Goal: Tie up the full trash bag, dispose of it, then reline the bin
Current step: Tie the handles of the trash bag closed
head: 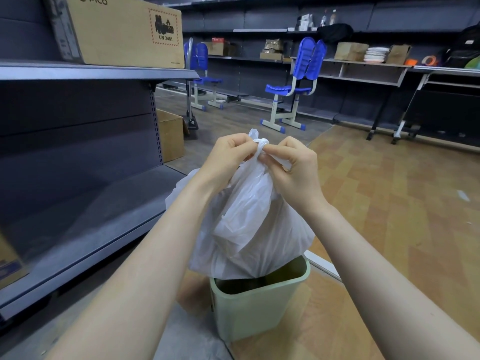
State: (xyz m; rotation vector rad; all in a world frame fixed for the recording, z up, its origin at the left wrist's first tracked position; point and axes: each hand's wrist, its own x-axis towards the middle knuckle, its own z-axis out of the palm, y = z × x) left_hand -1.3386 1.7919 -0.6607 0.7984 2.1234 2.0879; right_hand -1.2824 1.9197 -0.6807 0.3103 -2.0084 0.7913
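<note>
A full white trash bag [249, 224] hangs mostly above a pale green bin [259, 307], its bottom still inside the bin's mouth. The bag's top is gathered into a knot [261, 143] with a short tail sticking up. My left hand [228, 154] pinches the bag's neck on the left of the knot. My right hand [293, 162] pinches the plastic strand on the knot's right side. Both hands hold the bag up at about the middle of the view.
Dark metal shelving [91, 74] runs along the left, with a large cardboard box [124, 29] on top and a smaller box [170, 136] on the floor. Two blue chairs [296, 81] stand ahead. Desks and loaded shelves line the back right. Wood-pattern floor [389, 203] spreads right.
</note>
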